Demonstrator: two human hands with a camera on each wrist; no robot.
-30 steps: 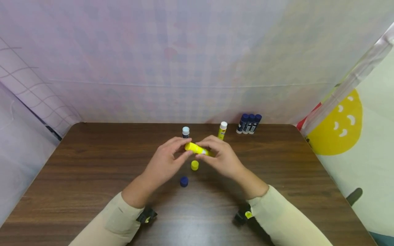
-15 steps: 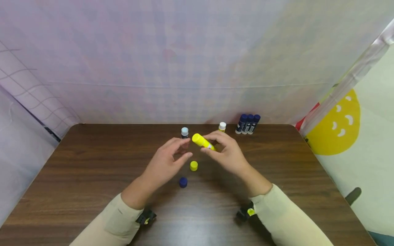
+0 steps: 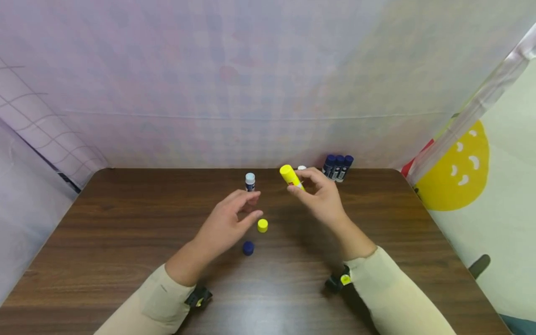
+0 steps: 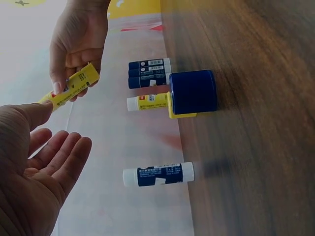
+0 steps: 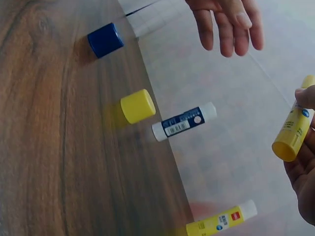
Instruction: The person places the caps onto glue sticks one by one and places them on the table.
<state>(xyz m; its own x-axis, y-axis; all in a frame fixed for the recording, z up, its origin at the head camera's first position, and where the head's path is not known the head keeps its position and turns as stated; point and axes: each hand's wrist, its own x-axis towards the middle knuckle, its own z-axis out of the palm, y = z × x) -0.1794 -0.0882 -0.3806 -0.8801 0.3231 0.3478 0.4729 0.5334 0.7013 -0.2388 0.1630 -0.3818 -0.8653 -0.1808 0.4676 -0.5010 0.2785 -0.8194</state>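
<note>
While right grip holds glue stick (yellow), left grip hovers

Your table, across the lower half of the head view, looks like smooth dark wood, glossy enough to throw a pale shine at bottom centre. The yellow tube in your right hand, near the middle, looks like smooth plastic, as do the yellow cap and blue cap below. The curtain filling the top appears thin, matt cloth; your left sleeve, bottom left, matt fabric.

Pale cloth hangs behind a brown table.
</note>
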